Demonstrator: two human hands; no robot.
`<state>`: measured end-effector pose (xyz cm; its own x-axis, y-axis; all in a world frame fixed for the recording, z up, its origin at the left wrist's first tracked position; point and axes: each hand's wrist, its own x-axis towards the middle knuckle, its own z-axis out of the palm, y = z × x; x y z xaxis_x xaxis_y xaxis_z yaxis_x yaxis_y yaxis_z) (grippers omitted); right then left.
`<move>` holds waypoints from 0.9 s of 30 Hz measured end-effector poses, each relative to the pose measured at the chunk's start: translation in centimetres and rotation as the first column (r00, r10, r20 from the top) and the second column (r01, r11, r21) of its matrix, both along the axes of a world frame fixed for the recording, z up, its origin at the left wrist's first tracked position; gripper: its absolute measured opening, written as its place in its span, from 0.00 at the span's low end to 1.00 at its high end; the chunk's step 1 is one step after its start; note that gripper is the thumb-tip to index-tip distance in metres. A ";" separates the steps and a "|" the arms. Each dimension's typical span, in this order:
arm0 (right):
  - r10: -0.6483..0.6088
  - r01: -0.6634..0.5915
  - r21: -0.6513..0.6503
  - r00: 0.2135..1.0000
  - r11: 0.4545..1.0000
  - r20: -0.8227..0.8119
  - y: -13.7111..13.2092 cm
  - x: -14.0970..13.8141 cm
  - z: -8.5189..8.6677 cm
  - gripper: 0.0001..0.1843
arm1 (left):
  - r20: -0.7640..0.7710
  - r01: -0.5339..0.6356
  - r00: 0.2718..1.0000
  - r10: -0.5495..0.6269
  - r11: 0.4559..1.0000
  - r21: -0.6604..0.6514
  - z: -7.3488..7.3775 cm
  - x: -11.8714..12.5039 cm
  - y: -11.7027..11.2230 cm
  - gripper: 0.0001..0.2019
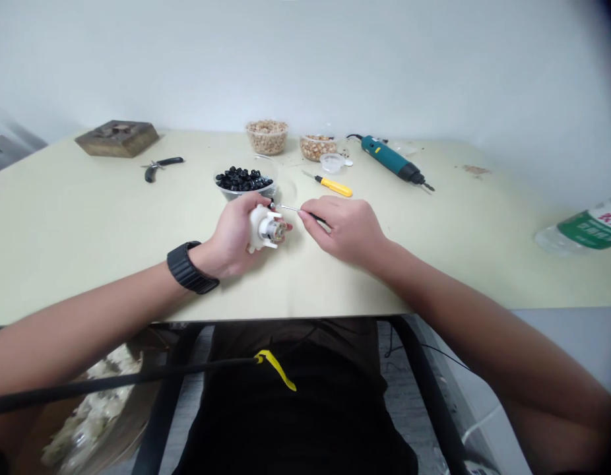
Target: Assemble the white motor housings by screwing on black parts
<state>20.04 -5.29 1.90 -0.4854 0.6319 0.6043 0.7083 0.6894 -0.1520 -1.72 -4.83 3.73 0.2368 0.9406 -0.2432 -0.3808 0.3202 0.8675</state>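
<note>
My left hand [235, 236] is closed around a white plastic part with a small metal motor [262, 229] set in it. A small black piece [272, 204] shows at the left thumb tip. In my right hand [346, 227] is a thin screwdriver [313, 216] with a dark handle and a metal shaft. Its shaft points left, and the tip is at or very near the black piece; whether they touch I cannot tell. Just behind my left hand stands a clear bowl [226, 192] of small black parts [243, 178].
Behind my hands lie a yellow-handled tool [336, 187], a small clear cup [332, 162] and a green rotary tool [392, 160]. Two tubs of small tan pieces [266, 137] [317, 148] stand by the wall. Pliers [160, 166] and a wooden block [118, 138] are left; a bottle [582, 227] lies right.
</note>
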 end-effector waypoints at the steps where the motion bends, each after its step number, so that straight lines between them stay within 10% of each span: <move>1: 0.001 -0.001 -0.009 1.000 1.000 0.002 0.0 0.0 0.0 0.23 | -0.004 0.000 1.000 0.000 1.000 0.008 0.0 0.0 0.0 0.06; 27: 0.040 -0.041 -0.030 0.998 0.999 -0.039 0.1 -0.3 0.0 0.21 | -0.040 -0.011 0.999 0.015 0.996 0.088 -0.1 0.0 -0.3 0.08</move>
<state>19.76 -5.16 1.93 -0.4877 0.6308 0.6034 0.6729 0.7120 -0.2005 -1.74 -5.15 3.66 0.2158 0.9618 -0.1685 -0.3480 0.2370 0.9070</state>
